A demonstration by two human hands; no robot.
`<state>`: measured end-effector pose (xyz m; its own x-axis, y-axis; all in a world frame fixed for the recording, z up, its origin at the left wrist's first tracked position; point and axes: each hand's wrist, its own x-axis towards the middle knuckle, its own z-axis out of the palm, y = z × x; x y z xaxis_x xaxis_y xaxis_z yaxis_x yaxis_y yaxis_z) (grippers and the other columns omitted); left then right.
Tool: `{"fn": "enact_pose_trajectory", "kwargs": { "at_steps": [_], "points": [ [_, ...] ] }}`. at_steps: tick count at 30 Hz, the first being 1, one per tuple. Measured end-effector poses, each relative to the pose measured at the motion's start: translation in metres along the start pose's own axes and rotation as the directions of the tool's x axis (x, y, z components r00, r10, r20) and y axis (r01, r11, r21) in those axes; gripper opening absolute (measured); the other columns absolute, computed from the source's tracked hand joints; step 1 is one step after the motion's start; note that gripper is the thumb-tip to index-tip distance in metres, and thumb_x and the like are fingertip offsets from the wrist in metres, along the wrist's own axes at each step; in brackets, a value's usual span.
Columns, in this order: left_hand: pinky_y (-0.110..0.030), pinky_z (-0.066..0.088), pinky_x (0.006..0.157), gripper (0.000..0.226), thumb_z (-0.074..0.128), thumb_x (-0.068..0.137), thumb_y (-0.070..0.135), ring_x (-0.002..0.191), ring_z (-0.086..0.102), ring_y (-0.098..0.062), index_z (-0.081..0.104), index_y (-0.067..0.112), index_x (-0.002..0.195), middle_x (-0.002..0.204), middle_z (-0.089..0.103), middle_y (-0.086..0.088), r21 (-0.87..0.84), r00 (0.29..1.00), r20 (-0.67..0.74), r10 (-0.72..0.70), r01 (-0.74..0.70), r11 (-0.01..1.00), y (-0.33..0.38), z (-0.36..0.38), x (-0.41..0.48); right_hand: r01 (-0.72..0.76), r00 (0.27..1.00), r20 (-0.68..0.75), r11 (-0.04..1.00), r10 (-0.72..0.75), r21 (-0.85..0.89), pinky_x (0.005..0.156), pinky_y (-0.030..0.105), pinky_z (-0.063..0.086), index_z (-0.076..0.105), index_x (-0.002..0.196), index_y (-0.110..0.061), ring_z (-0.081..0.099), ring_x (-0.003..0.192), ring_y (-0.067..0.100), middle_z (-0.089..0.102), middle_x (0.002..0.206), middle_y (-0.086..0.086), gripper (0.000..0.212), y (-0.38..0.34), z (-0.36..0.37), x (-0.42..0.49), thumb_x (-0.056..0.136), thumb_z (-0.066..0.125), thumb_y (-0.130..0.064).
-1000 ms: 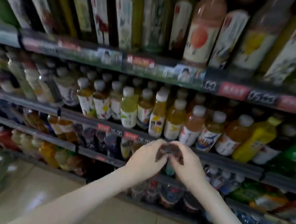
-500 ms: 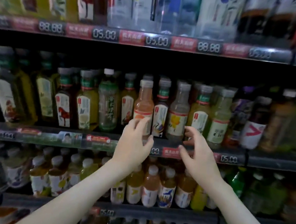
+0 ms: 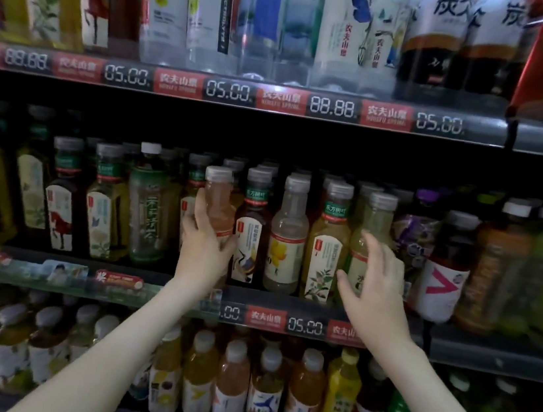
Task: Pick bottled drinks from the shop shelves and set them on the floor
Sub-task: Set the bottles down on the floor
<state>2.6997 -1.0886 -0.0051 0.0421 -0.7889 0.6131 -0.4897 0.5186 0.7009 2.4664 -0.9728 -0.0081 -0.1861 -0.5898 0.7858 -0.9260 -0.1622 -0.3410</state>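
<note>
Bottle (image 3: 216, 205): pink drink, looks full, so weighty; smooth stiff plastic, likely surest held at the waist.
Shelf (image 3: 485, 351): middle one; bottle in its front row.
Left grip (image 3: 204, 245): curled round its labelled lower body.
Right grip (image 3: 374, 281): spread open, empty, just beside pale-green bottle (image 3: 376, 226).

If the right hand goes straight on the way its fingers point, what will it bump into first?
Most likely the pale yellow-green bottle with the grey cap on the middle shelf: the open right hand is right in front of it. Depth is unclear, so it may already touch.
</note>
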Motion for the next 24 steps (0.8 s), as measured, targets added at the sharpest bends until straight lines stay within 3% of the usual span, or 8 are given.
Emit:
{"fn": "enact_pose_trajectory", "kwargs": {
  "at_steps": [4,8,11,14,17,19,21,24],
  "points": [
    [-0.055,0.039,0.099,0.092,0.062,0.091,0.027,0.124,0.035,-0.049,-0.006,0.021,0.152,0.14,0.026,-0.028,0.077,0.995,-0.104,0.002,0.006,0.997,0.0,0.01,-0.003,0.046,0.999,-0.02,0.994,-0.048,-0.096,0.106,0.05,0.026,0.014,0.149,-0.025,0.029,0.13,0.028,0.036,0.145,0.014,0.082,-0.003,0.007,0.014,0.087,0.066,-0.032],
    [-0.053,0.038,0.099,0.093,0.064,0.09,0.026,0.126,0.034,-0.046,-0.004,0.016,0.153,0.141,0.027,-0.026,0.081,0.989,-0.147,0.004,0.008,0.997,0.0,0.011,-0.005,0.073,0.997,-0.017,0.978,-0.078,-0.197,0.108,0.053,0.02,0.012,0.15,-0.025,0.036,0.129,0.033,0.04,0.145,0.016,0.081,-0.011,0.022,0.023,0.088,0.062,-0.041],
    [-0.044,0.038,0.104,0.096,0.069,0.087,0.026,0.13,0.036,-0.032,0.0,0.015,0.152,0.142,0.029,-0.018,-0.036,0.985,-0.173,-0.014,0.008,0.999,-0.004,0.006,-0.004,0.041,0.999,-0.025,0.977,-0.047,-0.211,0.108,0.055,0.021,0.017,0.151,-0.023,0.038,0.13,0.036,0.04,0.146,0.018,0.082,-0.02,0.032,0.026,0.086,0.064,-0.041],
    [-0.028,0.03,0.098,0.091,0.068,0.087,0.029,0.116,0.03,-0.004,0.004,0.016,0.15,0.138,0.026,-0.003,-0.091,0.971,-0.24,0.006,-0.028,0.995,-0.012,0.004,-0.009,0.039,0.998,-0.051,0.985,-0.048,-0.169,0.108,0.053,0.021,0.018,0.148,-0.021,0.037,0.13,0.034,0.039,0.145,0.018,0.083,-0.027,0.039,0.02,0.083,0.069,-0.035],
    [-0.021,0.029,0.1,0.083,0.067,0.086,0.037,0.118,0.03,0.003,0.005,0.042,0.142,0.134,0.02,0.011,-0.227,0.956,-0.291,0.015,-0.085,0.97,-0.022,-0.001,-0.02,0.115,0.991,-0.062,0.992,-0.118,-0.042,0.108,0.05,0.023,0.022,0.144,-0.02,0.032,0.13,0.029,0.039,0.145,0.016,0.08,-0.04,0.041,0.013,0.082,0.072,-0.025],
    [-0.008,0.028,0.1,0.082,0.067,0.085,0.031,0.123,0.029,0.007,0.004,0.051,0.133,0.137,0.019,0.004,-0.186,0.939,-0.311,0.147,-0.211,0.959,-0.028,-0.005,-0.027,0.192,0.981,-0.02,0.974,-0.191,0.12,0.108,0.04,0.026,0.024,0.145,-0.022,0.029,0.131,0.02,0.039,0.145,0.011,0.078,-0.054,0.043,0.01,0.084,0.072,-0.023],
    [-0.003,0.026,0.101,0.085,0.07,0.083,0.015,0.129,0.024,0.009,0.009,0.043,0.134,0.138,0.018,-0.007,-0.091,0.901,-0.301,0.312,-0.353,0.931,-0.033,-0.008,-0.031,0.217,0.961,0.097,0.921,-0.26,0.324,0.11,0.02,0.02,0.02,0.148,-0.031,0.024,0.133,0.001,0.032,0.147,-0.011,0.08,-0.074,0.044,0.008,0.086,0.069,-0.033],
    [-0.019,0.034,0.108,0.083,0.071,0.084,0.018,0.135,0.028,-0.007,0.009,0.027,0.138,0.142,0.017,-0.002,-0.122,0.852,-0.157,0.5,-0.519,0.846,-0.031,-0.015,-0.037,0.142,0.913,0.252,0.828,-0.322,0.542,0.102,-0.003,0.016,0.01,0.141,-0.06,0.018,0.133,-0.017,0.019,0.138,-0.045,0.084,-0.105,0.051,0.005,0.081,0.069,-0.048]
  ]
}}
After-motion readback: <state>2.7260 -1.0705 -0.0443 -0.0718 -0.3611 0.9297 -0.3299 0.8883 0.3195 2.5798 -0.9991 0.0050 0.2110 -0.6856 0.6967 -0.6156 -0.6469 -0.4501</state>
